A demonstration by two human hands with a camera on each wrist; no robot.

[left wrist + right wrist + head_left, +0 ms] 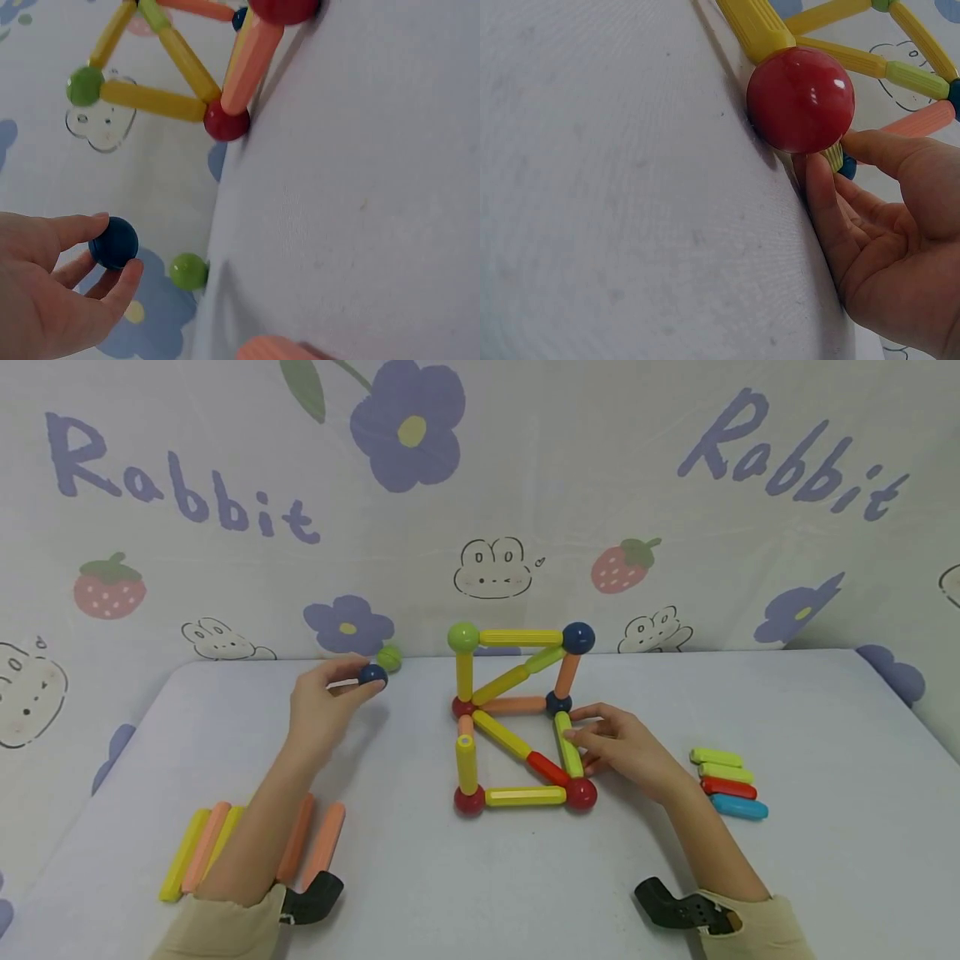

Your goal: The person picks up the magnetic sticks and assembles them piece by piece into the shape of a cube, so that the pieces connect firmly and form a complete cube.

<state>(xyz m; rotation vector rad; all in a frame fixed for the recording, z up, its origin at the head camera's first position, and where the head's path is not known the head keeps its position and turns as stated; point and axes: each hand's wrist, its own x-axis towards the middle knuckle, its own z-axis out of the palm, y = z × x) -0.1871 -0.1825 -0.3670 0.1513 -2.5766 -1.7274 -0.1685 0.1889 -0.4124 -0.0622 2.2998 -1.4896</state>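
My left hand [322, 710] pinches a dark blue ball [372, 676] between thumb and fingers, raised over the table's back left; the left wrist view shows the same ball [114, 243]. At the middle stands a frame of rods and balls. My right hand [626, 747] is at its right side, thumb and fingers around a light green rod [568, 743]. That rod runs from a front red ball [581, 794] to a blue ball [558, 702]. In the right wrist view, the red ball [801, 100] hides most of the rod and some fingertips.
A green ball [389, 658] lies near the back edge, behind the held ball. Several yellow and orange rods [324, 847] lie under my left forearm. Short green, red and blue rods [738, 807] are lined up at the right. A printed cloth hangs behind.
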